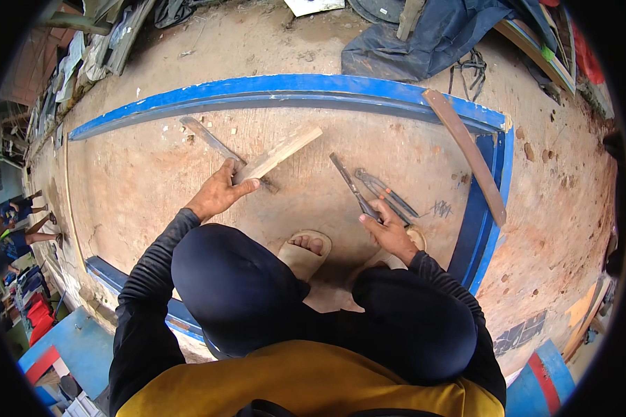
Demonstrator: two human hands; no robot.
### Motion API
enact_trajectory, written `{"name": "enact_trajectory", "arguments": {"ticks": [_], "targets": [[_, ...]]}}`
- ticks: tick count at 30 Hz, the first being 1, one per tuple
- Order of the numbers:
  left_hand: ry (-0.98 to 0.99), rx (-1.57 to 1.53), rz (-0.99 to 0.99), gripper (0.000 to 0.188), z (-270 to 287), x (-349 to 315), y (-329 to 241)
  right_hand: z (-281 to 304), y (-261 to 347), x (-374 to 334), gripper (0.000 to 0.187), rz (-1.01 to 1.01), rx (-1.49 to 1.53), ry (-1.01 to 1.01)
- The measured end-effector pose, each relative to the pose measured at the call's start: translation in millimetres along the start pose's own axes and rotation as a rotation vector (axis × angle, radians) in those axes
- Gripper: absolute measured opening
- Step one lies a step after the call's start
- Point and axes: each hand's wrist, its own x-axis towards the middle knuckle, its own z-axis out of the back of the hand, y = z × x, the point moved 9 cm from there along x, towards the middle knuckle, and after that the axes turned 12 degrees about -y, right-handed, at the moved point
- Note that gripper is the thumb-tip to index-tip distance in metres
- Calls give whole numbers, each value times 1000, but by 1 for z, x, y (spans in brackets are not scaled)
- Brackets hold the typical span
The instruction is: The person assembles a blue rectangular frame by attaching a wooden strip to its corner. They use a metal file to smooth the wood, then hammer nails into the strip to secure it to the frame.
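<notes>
My left hand (218, 191) is closed on one end of a short pale wooden board (282, 154), which points up and to the right. Beneath that board a long dark tool (214, 141) lies slantwise on the floor, partly covered, so its kind is unclear. In my right hand (391, 233) is a narrow dark tool with a flat, blade-like end (346, 174); the fingers hide its grip. Just right of it, pincers (389, 196) with a bit of orange on their handles rest on the floor. Beside them lies a small pile of nails (442, 208).
A blue wooden frame (285, 85) surrounds me on the floor. Across its far right corner leans a brown plank (466, 156). Dark sheeting (410, 52) and scrap wood lie beyond. Other people (22, 236) are at far left. My sandalled feet (305, 251) stand inside the frame.
</notes>
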Motion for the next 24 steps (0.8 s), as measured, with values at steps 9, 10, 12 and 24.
{"name": "enact_trajectory", "arguments": {"ticks": [9,10,12,24], "targets": [[5,-228,35,86,-119,-2,44,4,48,-25,64,-170,2,4],[-42,-163,-73,87,-123,1,39,-2,55,-23,66,-171,3,30],[52,-428,52,87,-143,2,47,-16,66,-14,67,-159,-8,77],[15,-502,79,94,-146,-8,27,-81,91,24,65,-241,-4,98]]}}
